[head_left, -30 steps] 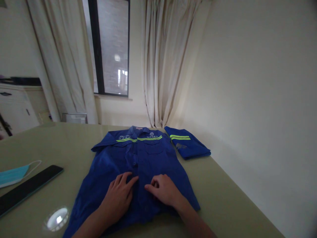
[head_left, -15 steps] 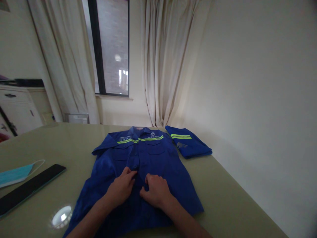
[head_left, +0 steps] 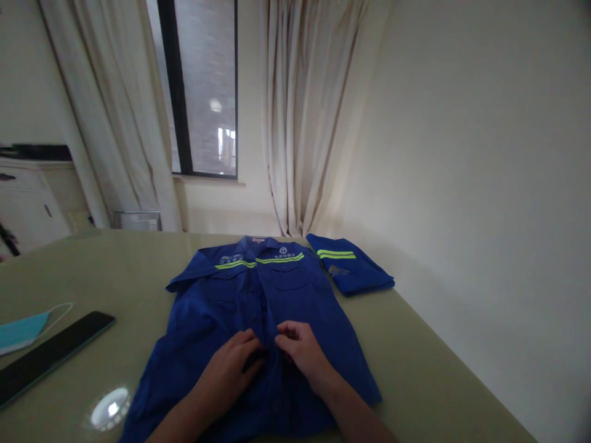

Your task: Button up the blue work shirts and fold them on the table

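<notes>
**Head view: both hands meet at the shirt's front placket**

Head camera shows the left hand [head_left: 233, 369] and right hand [head_left: 302, 354] drawn together at the centre front of the blue work shirt [head_left: 258, 320], which lies face up and spread flat on the olive table [head_left: 115, 271]. A second ago the two hands rested apart, fingers loosely laid on the cloth; half a second ago they had slid further up the button line; now they sit a little lower again, fingertips nearly touching over the placket. Judging from that, the work is moving button by button along the front opening.

Left fingers curl in and seem to pinch the placket edge; right fingers are bent, thumb and forefinger pressed on the cloth opposite. Whether either truly has a button in its grip is too dark to tell.

From the hands, the shirt's collar and yellow reflective stripe [head_left: 258, 261] lie at 12 o'clock. A folded blue garment [head_left: 353, 267] sits at 1 o'clock, just beside the shirt's shoulder. At 9 o'clock, well apart, lie a black phone [head_left: 50, 354] and a blue face mask [head_left: 21, 329].
</notes>
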The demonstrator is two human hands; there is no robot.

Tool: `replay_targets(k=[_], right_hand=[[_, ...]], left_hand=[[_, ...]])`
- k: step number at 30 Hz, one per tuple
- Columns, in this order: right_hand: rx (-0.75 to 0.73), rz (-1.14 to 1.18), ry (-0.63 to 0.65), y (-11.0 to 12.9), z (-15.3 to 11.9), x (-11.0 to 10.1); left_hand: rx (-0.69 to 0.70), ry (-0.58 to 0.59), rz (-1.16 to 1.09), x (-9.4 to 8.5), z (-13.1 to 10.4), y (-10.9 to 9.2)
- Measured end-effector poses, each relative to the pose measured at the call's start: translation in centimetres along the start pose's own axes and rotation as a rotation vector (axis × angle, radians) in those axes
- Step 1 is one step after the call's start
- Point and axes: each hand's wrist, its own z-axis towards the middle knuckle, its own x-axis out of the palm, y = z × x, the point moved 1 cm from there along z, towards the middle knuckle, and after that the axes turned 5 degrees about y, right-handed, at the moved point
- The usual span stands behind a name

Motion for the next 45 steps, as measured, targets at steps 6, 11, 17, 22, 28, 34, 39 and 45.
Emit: replay_targets(k=[6,11,17,22,28,34,39,45], right_hand=[[0.039,0.106,-0.004,0.0,-0.4,-0.4],[0.032,0.091,0.042,0.2,-1.0,-0.3],[0.015,0.075,0.068,0.1,-1.1,-0.3],[0.033,0.062,-0.008,-1.0,-0.9,-0.3],[-0.034,-0.035,-0.119,-2.2,-0.7,-0.1],[-0.063,-0.138,-0.109,-2.3,-0.6,-0.1],[-0.126,-0.259,-0.080,-0.9,-1.2,0.4],[-0.229,-0.385,-0.059,0.5,-2.0,0.7]], left_hand=[[-0.080,0.019,0.174,0.5,0.1,0.2],[-0.048,-0.028,0.154,0.7,0.1,-0.1],[0.001,-0.066,0.252,1.3,0.1,-0.2],[0.043,-0.175,0.068,0.8,0.0,-0.4],[0.058,-0.259,-0.245,1.0,0.1,-0.7],[-0.028,-0.197,-0.329,0.8,0.2,-0.5],[-0.040,-0.177,-0.283,0.9,0.1,-0.6],[0.014,-0.169,-0.200,1.4,-0.2,-0.1]])
